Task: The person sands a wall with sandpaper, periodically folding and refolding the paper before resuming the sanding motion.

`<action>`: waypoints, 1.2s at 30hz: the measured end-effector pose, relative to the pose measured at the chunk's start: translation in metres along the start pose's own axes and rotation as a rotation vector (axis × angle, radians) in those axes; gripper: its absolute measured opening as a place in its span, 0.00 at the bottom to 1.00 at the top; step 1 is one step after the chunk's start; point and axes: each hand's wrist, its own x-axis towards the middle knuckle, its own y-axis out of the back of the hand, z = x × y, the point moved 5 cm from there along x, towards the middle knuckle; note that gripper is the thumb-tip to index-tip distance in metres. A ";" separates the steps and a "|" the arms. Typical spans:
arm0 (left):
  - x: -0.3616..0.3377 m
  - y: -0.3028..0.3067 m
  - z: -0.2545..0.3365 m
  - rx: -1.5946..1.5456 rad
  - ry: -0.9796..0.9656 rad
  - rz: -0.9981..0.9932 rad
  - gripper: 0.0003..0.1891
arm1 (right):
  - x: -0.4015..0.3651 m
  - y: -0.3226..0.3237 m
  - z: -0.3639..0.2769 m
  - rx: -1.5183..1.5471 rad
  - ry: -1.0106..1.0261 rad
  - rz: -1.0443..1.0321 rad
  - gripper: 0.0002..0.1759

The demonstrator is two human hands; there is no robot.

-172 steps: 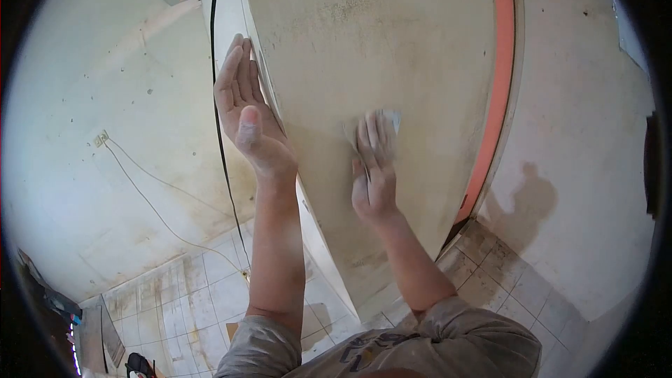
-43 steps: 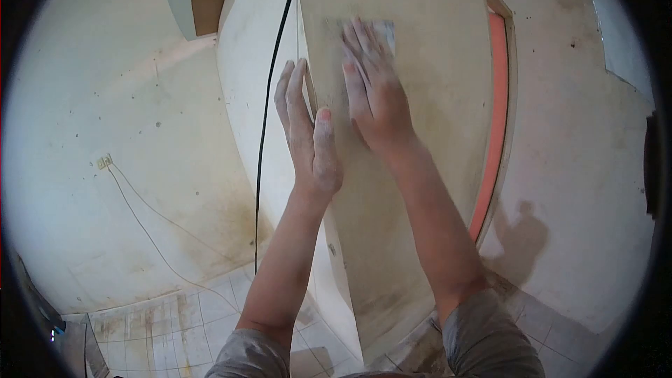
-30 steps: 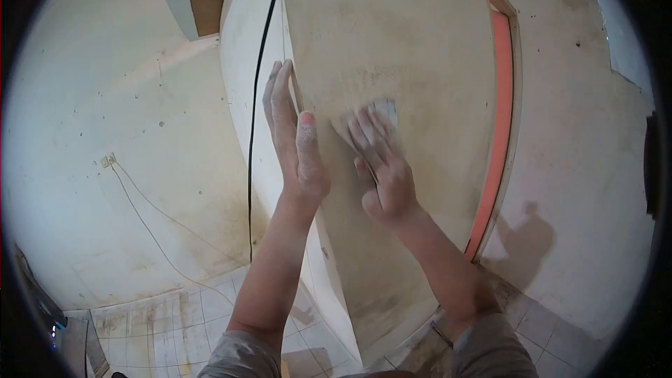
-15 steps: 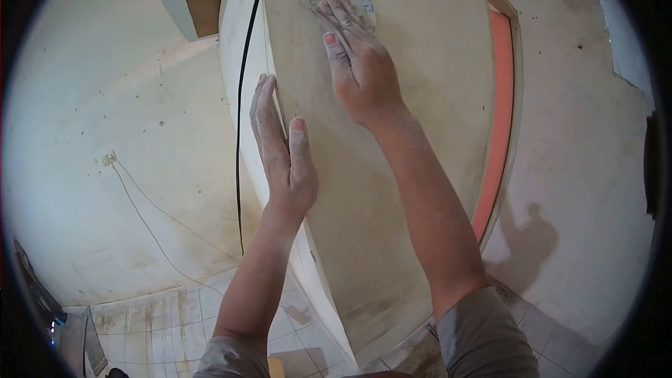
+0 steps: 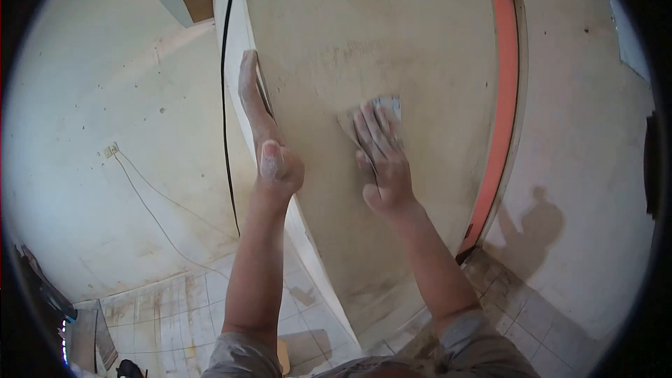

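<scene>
My right hand (image 5: 381,154) presses a piece of sandpaper (image 5: 394,106) against the beige wall section (image 5: 413,252). Its dusty fingers lie over the sheet, which shows a pale back with blue marks at the top corner and a curled edge at the left. My left hand (image 5: 267,133) rests at the wall section's left corner edge (image 5: 308,238), fingers stretched upward along it and thumb toward me. It holds nothing, and white dust coats its skin. Dark scuffs (image 5: 350,49) mark the surface above the sandpaper.
A black cable (image 5: 225,98) hangs left of the corner. On the left wall, a socket (image 5: 111,149) has thin wires running down to the tiled floor (image 5: 168,315). A pink-red door edge (image 5: 500,112) stands to the right, beside a wall bearing a shadow (image 5: 539,220).
My right hand has slid the sandpaper down the wall and slightly right. My left hand stays at the corner, its wrist and thumb turned toward me. The view has shifted slightly.
</scene>
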 end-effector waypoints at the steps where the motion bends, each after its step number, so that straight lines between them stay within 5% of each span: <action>1: 0.000 -0.002 0.002 -0.026 0.036 0.009 0.72 | 0.016 0.002 -0.004 -0.016 0.020 0.016 0.30; 11: 0.005 -0.004 0.007 0.132 0.157 0.023 0.74 | 0.184 0.034 0.003 -0.029 0.261 0.155 0.28; 18: 0.000 -0.002 0.014 0.615 -0.108 0.031 0.76 | 0.098 0.021 0.002 0.025 0.162 0.139 0.27; 24: 0.002 -0.007 0.013 0.394 -0.024 -0.022 0.73 | 0.029 0.008 0.006 -0.032 0.040 0.117 0.28; 31: 0.000 -0.004 0.006 0.146 0.038 0.020 0.67 | 0.174 0.019 0.022 0.046 0.148 0.323 0.25; 36: -0.001 -0.004 0.010 0.221 0.080 0.101 0.66 | 0.172 0.030 0.026 0.081 0.138 0.318 0.24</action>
